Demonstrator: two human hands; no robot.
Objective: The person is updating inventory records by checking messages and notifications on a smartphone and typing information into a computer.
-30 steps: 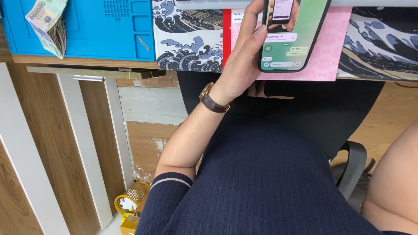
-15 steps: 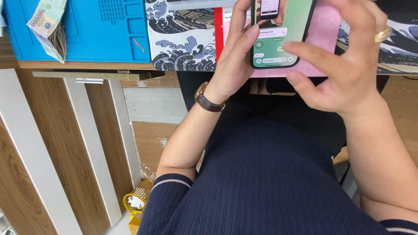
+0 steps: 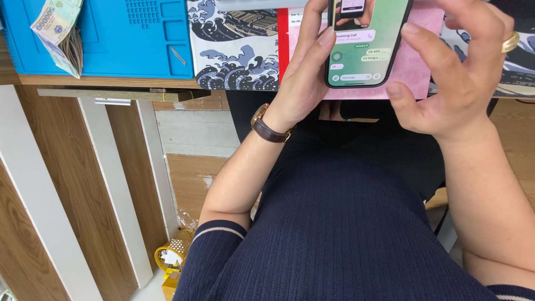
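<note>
Green-screen phone (image 3: 365, 42): held upright over the desk edge (image 3: 111, 82), screen lit; its top is cut off by the upper frame border, and its small screen items are too fine to make out.
Left hand (image 3: 306, 78): closed around the phone's left side, fingers curled onto the edge, thumb hidden behind the phone.
Right hand (image 3: 454, 72): open, fingers loosely bent, holding nothing; thumb tip just beside the phone's lower right corner, contact cannot be told. Fingertips are partly cut off at the top.
Wristwatch (image 3: 268, 126): brown strap and gold case on the left wrist, below the phone.
Ring (image 3: 510, 42): gold band on a right-hand finger, right of the phone.
Pink sheet (image 3: 415, 61): flat on the desk behind the phone, largely hidden by phone and hands.
Wave-print mat (image 3: 234, 50): left of the phone, under the pink sheet; its upper part is cut off.
Blue mat (image 3: 128, 36): far left of the phone, on the desk.
Banknotes (image 3: 58, 33): folded stack on the blue mat's left end.
Yellow basket (image 3: 174, 253): on the floor, well below and left of the phone, partly hidden by the sleeve.
</note>
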